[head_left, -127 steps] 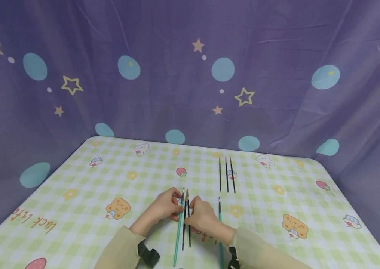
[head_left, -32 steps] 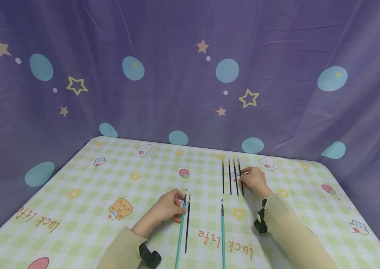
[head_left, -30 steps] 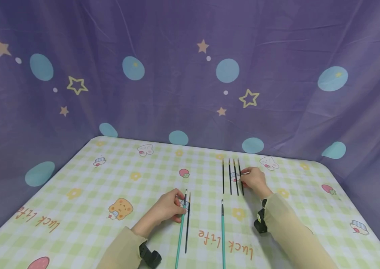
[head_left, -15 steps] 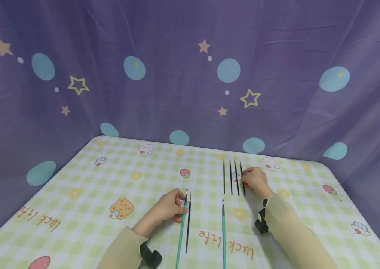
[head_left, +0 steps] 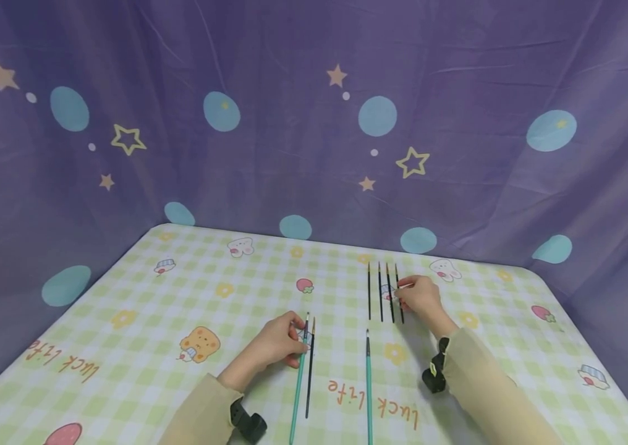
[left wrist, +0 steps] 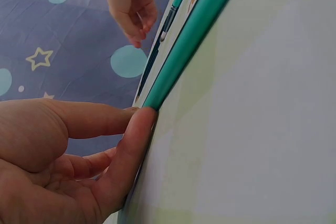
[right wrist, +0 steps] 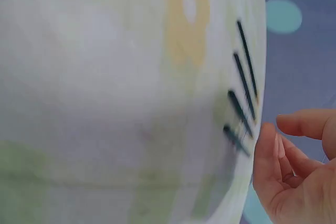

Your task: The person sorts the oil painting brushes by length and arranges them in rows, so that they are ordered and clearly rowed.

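Note:
My left hand [head_left: 272, 341] pinches a teal-handled paintbrush [head_left: 297, 395] near its bristle end. The left wrist view shows the thumb and index finger meeting at the teal handle [left wrist: 191, 45]. A black paintbrush [head_left: 309, 383] lies just right of it. Farther back, several black paintbrushes [head_left: 369, 296] lie side by side, tips pointing away. My right hand [head_left: 422, 296] is beside the rightmost black brush [head_left: 402, 314], partly covering it. In the right wrist view, the right hand's [right wrist: 294, 177] thumb and index finger are slightly apart with nothing between them.
Another teal-handled paintbrush [head_left: 369, 386] lies alone between the two groups, its lower end cut off by the frame. A checked, cartoon-printed cloth [head_left: 152, 321] covers the table. Behind it hangs a purple curtain [head_left: 292, 154].
My right hand has carried a black brush from the left group to the right end of the far row and released it, lifting slightly. My left hand keeps its pinch on the teal brush.

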{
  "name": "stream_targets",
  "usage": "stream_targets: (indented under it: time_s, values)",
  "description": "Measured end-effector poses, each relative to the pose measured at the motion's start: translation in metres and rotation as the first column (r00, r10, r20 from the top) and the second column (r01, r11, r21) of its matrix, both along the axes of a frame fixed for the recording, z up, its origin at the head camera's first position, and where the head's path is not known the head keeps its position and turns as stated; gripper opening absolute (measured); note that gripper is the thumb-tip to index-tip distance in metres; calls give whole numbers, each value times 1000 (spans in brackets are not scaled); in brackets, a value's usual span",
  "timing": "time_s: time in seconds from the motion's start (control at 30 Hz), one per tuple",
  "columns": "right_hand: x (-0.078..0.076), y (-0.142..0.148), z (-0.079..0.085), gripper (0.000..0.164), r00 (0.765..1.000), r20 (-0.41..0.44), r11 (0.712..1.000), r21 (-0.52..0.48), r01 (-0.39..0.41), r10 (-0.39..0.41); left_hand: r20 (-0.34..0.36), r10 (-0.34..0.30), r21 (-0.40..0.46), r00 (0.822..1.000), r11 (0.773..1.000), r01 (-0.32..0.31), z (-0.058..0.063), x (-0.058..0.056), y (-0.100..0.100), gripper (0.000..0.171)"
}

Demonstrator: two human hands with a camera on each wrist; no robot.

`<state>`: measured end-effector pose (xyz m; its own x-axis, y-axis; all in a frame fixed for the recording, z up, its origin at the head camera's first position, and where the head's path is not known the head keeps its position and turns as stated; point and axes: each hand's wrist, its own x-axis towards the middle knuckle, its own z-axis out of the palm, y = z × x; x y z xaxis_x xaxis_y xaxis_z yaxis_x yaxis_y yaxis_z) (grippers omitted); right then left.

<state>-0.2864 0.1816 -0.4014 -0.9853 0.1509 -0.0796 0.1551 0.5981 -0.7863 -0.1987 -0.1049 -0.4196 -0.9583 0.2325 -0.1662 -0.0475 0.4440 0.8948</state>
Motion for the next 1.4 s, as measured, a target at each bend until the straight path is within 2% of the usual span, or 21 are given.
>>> stream_targets:
  time_s: [0.23, 0.43, 0.5, 0.63, 0.77, 0.93, 1.23, 1.4]
  values:
    - [27, -31, 5, 24, 994, -21, 993, -40, -111, 110, 3, 8, -17, 1000, 1000, -8, 0, -1, -1, 35]
    - [54, -64, 1, 19, 976, -26, 974, -58, -219, 218, -3, 3, -15, 1000, 1000, -3, -3, -1, -2, 34]
    - [63, -75, -1, 17, 963, -11, 962, -45, -271, 271, -5, 1, -10, 1000, 1000, -1, -3, -1, -2, 34]
    - [79, -92, -5, 16, 921, 12, 921, -19, -389, 389, -7, 0, -8, 1000, 1000, 0, -4, -2, -2, 34]
    - [90, -105, -7, 21, 884, 18, 884, -6, -468, 468, -12, -1, -10, 1000, 1000, 1, -4, -2, -1, 35]
    - [98, -116, -8, 25, 869, 33, 867, 53, -495, 494, -14, -7, -8, 1000, 1000, 7, -4, -2, -1, 34]
    - [103, -123, -8, 33, 868, 51, 863, 94, -497, 494, -18, -10, -5, 1000, 1000, 10, -3, -3, 0, 34]
    - [104, -125, -8, 37, 873, 51, 860, 151, -487, 486, -19, -8, -18, 1000, 1000, 8, -3, -3, 0, 35]
